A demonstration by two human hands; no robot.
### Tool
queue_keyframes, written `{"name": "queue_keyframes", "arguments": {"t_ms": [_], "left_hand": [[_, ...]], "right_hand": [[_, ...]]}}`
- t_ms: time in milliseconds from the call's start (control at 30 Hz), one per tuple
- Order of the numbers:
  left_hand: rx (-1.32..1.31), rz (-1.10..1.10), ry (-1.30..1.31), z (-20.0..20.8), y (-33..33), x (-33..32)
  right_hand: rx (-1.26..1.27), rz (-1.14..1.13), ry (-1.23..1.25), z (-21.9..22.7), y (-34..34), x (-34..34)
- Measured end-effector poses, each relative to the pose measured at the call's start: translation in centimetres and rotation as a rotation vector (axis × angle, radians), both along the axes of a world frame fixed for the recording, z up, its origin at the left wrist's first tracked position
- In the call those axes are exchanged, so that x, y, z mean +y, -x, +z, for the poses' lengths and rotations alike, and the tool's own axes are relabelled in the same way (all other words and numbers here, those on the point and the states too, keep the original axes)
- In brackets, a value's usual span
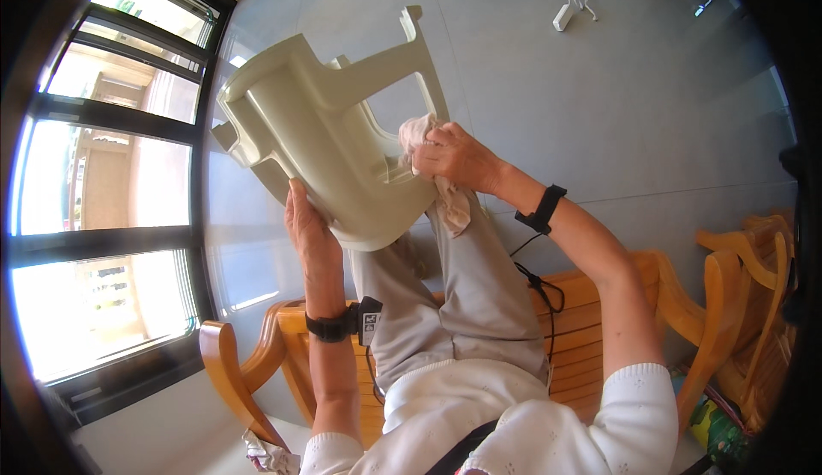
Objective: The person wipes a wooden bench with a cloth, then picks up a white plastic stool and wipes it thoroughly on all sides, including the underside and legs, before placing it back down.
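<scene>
A beige plastic stool (321,133) is tipped on its side above my knees, its legs pointing up and to the right. My left hand (310,222) grips its lower left edge, thumb along the outside; the other fingers are partly hidden behind it. In my right hand (462,158) is a bunched pale pink cloth (419,133), pressed against a leg on the stool's right side. A loose end of the cloth hangs below that hand over my trouser leg.
I sit on a slatted wooden bench (582,312) with curved armrests. Dark-framed windows (120,167) line the left. A small white object with curved prongs (572,13) lies on the grey tiled floor (548,98). A black cable (548,291) runs beside my right leg.
</scene>
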State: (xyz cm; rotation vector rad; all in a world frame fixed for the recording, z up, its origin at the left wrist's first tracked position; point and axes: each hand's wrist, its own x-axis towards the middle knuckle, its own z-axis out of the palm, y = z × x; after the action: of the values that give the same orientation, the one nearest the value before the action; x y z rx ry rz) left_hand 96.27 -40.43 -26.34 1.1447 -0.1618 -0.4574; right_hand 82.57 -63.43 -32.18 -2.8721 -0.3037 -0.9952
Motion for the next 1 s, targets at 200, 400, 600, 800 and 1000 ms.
{"name": "queue_keyframes", "arguments": {"t_ms": [200,400,600,800,1000], "left_hand": [[-0.028,0.026,-0.066,1.1,-0.2,0.9],[-0.019,0.034,-0.028,1.5,-0.1,1.3],[0.084,0.039,-0.018,2.6,-1.2,0.5],[0.115,0.071,0.105,3.0,-2.1,0.0],[0.278,-0.486,0.683,0.8,-2.0,0.5]], "right_hand": [[0.024,0.133,-0.953,2.1,1.0,0.7],[-0.13,-0.03,-1.358,3.9,6.5,-2.8],[-0.156,-0.574,-0.532,4.9,13.6,-7.8],[-0.232,-0.648,-0.847,6.2,16.3,-6.9],[-0.27,-0.627,-1.006,5.7,13.8,-3.9]]}}
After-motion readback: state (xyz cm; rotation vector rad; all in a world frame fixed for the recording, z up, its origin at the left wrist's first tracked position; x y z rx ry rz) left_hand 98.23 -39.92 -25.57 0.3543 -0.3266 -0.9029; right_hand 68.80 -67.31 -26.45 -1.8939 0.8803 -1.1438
